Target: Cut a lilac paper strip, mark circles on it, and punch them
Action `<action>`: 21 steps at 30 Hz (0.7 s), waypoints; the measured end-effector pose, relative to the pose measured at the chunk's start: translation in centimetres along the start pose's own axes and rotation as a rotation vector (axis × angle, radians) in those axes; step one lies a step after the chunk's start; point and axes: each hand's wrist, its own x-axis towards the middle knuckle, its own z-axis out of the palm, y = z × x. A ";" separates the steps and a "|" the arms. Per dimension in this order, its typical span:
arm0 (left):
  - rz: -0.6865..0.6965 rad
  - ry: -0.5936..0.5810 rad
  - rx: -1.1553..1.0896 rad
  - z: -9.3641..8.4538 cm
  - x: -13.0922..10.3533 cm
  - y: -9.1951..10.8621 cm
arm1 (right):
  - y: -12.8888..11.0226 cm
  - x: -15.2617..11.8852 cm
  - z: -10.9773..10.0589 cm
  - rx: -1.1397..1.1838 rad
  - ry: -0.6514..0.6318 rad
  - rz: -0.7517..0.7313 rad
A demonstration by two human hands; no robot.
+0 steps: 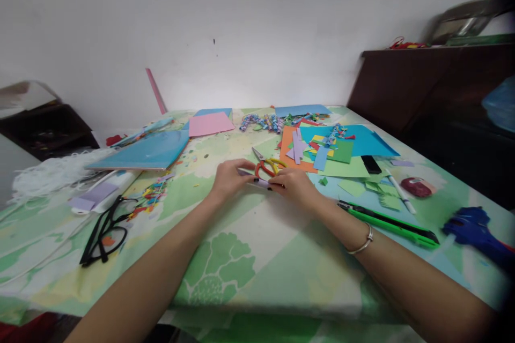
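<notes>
A narrow lilac paper strip (259,183), seemingly rolled or folded, lies between my two hands near the middle of the table. My left hand (231,178) pinches its left end with thumb and fingers. At the other end, the fingers of my right hand (296,185) are closed on it, partly hiding it. Just beyond the strip rest scissors (266,162) with red and yellow handles, their blades pointing away to the left. To the right of them, lilac strips (298,146) lie across an orange sheet (288,139).
Black eyeglasses (105,233) and a blue folder (140,151) lie on the left. On the right are a green box cutter (390,223), a blue glue gun (478,236) and a white pen (401,193). Curled paper pieces (263,123) and a pink sheet (210,124) are farther back.
</notes>
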 end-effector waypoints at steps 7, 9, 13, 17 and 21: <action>0.092 0.115 -0.383 -1.2 0.1 1.7 | -0.9 -0.6 0.1 0.719 0.097 0.363; 0.096 0.051 -0.471 -0.9 -0.4 2.2 | -1.4 -0.7 0.7 0.863 0.113 0.412; 0.130 -0.053 -0.636 -0.2 -1.4 3.7 | -2.5 -0.6 1.5 1.028 0.171 0.467; 0.190 -0.103 -0.765 0.2 -2.4 5.2 | -4.0 -0.5 1.6 1.068 0.243 0.464; 0.243 -0.103 -0.805 0.7 -3.4 6.4 | -5.7 -0.5 1.3 1.084 0.272 0.414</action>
